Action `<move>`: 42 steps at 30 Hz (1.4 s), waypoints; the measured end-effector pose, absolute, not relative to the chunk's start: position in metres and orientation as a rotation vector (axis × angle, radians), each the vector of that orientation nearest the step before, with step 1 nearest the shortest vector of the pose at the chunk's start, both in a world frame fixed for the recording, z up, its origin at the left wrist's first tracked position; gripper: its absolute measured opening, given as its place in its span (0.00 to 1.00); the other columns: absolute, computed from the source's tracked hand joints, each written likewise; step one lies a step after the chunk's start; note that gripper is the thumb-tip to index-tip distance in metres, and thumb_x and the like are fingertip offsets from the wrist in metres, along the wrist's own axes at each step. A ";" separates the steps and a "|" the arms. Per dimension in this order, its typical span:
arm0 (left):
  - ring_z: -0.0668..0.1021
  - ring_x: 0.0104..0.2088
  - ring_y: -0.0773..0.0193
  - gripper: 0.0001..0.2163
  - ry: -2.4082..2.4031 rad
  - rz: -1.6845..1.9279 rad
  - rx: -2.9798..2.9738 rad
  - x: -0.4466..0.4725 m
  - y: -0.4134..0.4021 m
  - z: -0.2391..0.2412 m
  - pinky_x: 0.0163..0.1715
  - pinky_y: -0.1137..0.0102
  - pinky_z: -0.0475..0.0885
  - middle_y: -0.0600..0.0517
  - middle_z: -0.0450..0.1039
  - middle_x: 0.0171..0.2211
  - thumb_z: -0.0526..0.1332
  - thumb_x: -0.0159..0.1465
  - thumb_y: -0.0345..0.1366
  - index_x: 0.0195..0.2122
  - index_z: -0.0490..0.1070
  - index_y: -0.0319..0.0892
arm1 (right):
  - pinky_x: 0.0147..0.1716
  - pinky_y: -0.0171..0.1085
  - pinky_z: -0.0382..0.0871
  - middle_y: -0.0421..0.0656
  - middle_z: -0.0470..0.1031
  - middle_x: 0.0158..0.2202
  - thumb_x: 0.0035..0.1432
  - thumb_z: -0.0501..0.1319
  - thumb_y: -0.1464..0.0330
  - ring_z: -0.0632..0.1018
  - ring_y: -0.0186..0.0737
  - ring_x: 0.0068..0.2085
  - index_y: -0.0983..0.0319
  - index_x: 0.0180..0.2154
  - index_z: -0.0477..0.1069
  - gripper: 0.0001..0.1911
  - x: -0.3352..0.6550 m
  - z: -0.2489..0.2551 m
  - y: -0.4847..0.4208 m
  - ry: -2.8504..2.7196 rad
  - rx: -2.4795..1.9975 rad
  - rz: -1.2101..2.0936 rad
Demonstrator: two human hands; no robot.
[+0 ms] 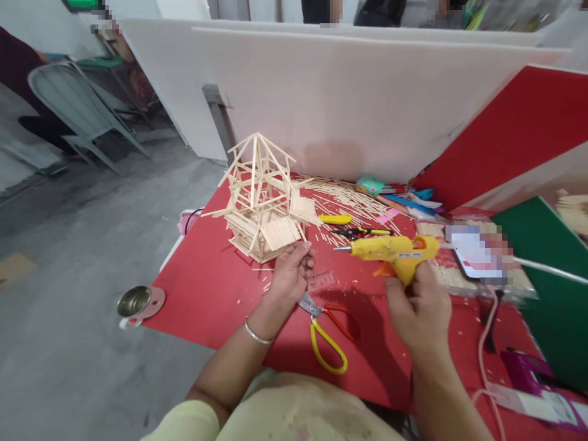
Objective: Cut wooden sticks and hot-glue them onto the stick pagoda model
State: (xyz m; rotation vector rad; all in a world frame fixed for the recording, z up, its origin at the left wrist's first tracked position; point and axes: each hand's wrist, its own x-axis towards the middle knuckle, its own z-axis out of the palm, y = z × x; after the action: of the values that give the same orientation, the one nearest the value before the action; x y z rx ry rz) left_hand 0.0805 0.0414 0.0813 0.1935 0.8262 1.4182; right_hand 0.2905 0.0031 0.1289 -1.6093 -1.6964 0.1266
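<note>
My right hand (pixel 416 303) grips a yellow hot glue gun (pixel 390 248) by its handle, with the nozzle pointing left and the orange trigger by my fingers. At the front right corner of a pagoda-like model of thin wooden sticks (pixel 260 190), my left hand (pixel 294 266) is closed, fingers curled and thumb pressed in. What it pinches there is too small to make out. A slatted stick panel (pixel 280 234) slopes on the model's front just above that hand. Scissors (pixel 328 340) with one yellow and one red handle lie below, beside a clear pinkish ruler (pixel 321 280).
Loose sticks (pixel 340 199), a yellow cutter (pixel 335 219) and black-and-yellow pliers (pixel 358 233) lie behind on the red table (pixel 206 294). A phone (pixel 475 251) rests on bagged sticks at right. A metal cup (pixel 140 301) sits at the left edge. White boards (pixel 367 104) stand behind.
</note>
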 end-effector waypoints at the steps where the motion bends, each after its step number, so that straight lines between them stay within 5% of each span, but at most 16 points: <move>1: 0.70 0.19 0.78 0.18 0.829 1.413 0.197 0.079 0.043 0.081 0.16 0.81 0.58 0.56 0.73 0.24 0.78 0.47 0.38 0.31 0.71 0.38 | 0.27 0.36 0.58 0.37 0.65 0.28 0.60 0.60 0.62 0.67 0.36 0.27 0.58 0.34 0.62 0.09 0.288 0.131 0.008 -1.720 -1.586 0.110; 8: 0.71 0.20 0.77 0.16 0.846 1.420 0.181 0.077 0.054 0.077 0.17 0.80 0.59 0.55 0.74 0.25 0.77 0.47 0.37 0.29 0.73 0.37 | 0.28 0.38 0.56 0.36 0.61 0.27 0.59 0.57 0.68 0.64 0.36 0.26 0.56 0.32 0.55 0.09 0.271 0.141 0.032 -1.815 -1.514 -0.027; 15: 0.71 0.20 0.77 0.15 0.847 1.455 0.113 0.078 0.063 0.076 0.17 0.80 0.59 0.54 0.75 0.25 0.77 0.47 0.35 0.31 0.74 0.36 | 0.28 0.38 0.57 0.38 0.62 0.28 0.56 0.61 0.61 0.66 0.38 0.29 0.57 0.32 0.57 0.13 0.258 0.148 0.047 -1.911 -1.459 -0.229; 25: 0.71 0.20 0.75 0.13 0.880 1.464 0.191 0.081 0.064 0.075 0.18 0.78 0.60 0.54 0.73 0.23 0.75 0.46 0.34 0.28 0.74 0.36 | 0.28 0.38 0.57 0.48 0.73 0.38 0.59 0.60 0.48 0.73 0.44 0.35 0.65 0.50 0.68 0.29 0.234 0.136 0.081 -1.975 -1.487 -0.575; 42: 0.71 0.20 0.74 0.16 0.868 1.435 0.241 0.079 0.058 0.070 0.18 0.78 0.61 0.55 0.72 0.22 0.77 0.48 0.40 0.28 0.73 0.38 | 0.32 0.40 0.61 0.55 0.76 0.46 0.67 0.54 0.61 0.74 0.44 0.34 0.66 0.51 0.70 0.18 0.211 0.146 0.097 -2.191 -1.434 -0.699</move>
State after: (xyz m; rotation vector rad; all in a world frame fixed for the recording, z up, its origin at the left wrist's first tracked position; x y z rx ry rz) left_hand 0.0790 0.0581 0.0696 0.2407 0.8678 1.4351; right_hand 0.2106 0.0973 0.1459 -1.4337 -2.1913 -0.6994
